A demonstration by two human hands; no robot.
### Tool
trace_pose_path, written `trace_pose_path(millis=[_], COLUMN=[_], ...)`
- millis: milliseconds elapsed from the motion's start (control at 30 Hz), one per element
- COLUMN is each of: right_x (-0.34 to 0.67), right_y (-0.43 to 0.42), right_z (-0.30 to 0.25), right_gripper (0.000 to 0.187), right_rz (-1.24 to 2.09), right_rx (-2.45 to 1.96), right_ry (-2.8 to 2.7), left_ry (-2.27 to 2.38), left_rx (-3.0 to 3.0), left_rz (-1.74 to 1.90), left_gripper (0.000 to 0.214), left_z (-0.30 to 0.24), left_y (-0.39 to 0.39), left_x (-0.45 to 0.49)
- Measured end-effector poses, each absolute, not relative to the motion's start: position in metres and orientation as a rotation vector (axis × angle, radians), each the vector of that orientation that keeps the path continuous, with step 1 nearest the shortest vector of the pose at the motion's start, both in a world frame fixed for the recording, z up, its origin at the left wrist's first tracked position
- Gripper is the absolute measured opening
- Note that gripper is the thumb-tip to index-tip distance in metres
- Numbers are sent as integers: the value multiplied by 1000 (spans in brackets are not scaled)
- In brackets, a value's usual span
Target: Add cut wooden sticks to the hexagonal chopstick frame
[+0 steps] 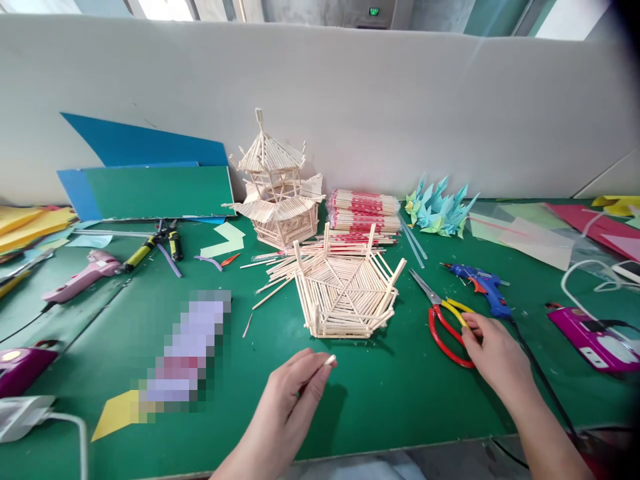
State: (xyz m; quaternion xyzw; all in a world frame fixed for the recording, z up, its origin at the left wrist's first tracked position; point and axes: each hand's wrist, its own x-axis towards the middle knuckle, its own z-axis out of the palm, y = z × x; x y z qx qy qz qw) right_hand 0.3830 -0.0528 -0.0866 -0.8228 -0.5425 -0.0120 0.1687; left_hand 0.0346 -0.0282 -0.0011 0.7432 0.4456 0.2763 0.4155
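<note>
My left hand (299, 395) is closed in a pinch on a short pale stick piece (331, 360), whose end shows at the fingertips. It is in front of an octagon-like base of wooden sticks (345, 290) with short posts standing along its rim. At the right, my right hand (493, 350) has its thumb and fingers closed on the yellow handle of a pair of scissors (434, 297). The scissors lie on the green table, red loop nearest me, blades pointing away to the left. Behind the base stands a tiered stick pavilion (277, 193).
Bundled sticks (363, 210) and loose sticks (285, 270) lie behind the base. A blue glue gun (483, 287) and purple power strip (595, 337) sit at right. A pink glue gun (83, 277), pliers (153, 247) and a blurred lilac item (193, 347) lie at left.
</note>
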Motion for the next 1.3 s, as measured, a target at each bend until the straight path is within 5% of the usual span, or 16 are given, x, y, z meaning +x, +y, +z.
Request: trace_pose_path(millis=[600,967,1300], right_x=[387,351,300], right_y=[-62,-114,-111], right_z=[-69,-39,-19], right_gripper=[29,36,58], right_rz=[173,1092,794], right_rx=[-2338,-1247,-1482], right_ry=[-1273,-402,-898], left_ry=[1034,907,894], left_rx=[1772,1609,1146], left_rz=[655,745,859], left_gripper=[29,31,31], left_z=[2,15,35], left_y=[-60,-51,-46], left_x=[45,62,71])
